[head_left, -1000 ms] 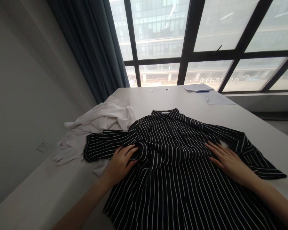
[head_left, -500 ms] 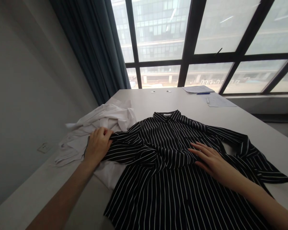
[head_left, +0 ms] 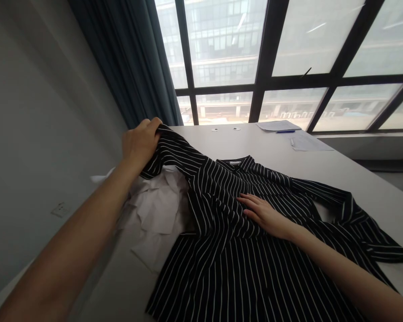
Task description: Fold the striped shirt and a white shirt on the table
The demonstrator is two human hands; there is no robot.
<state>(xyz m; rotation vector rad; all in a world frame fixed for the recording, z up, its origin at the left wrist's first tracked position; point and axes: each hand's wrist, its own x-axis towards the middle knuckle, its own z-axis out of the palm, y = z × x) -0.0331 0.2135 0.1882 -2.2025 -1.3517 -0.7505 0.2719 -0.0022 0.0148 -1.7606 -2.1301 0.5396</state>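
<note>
A black shirt [head_left: 251,277] with thin white stripes lies spread on the white table [head_left: 201,134], its collar toward the window. My left hand [head_left: 141,141] is closed on the shirt's left-side sleeve and holds it raised above the table. That sleeve [head_left: 177,150] slopes down from the hand to the shoulder. Flat on the chest of the shirt rests my right hand [head_left: 267,217], fingers stretched out. The other sleeve [head_left: 359,223] lies bent on the table at the right. Under the raised sleeve is a crumpled white cloth [head_left: 157,205], partly hidden by my left arm.
Papers [head_left: 278,126] and a blue pen [head_left: 285,131] lie at the far right of the table, with another sheet [head_left: 310,142] nearby. A dark curtain [head_left: 137,67] hangs beside the large window [head_left: 225,44]. A wall socket [head_left: 60,209] is on the left wall.
My left hand has lifted the sleeve up and away from the white cloth. My right hand has slid left across the shirt's chest.
</note>
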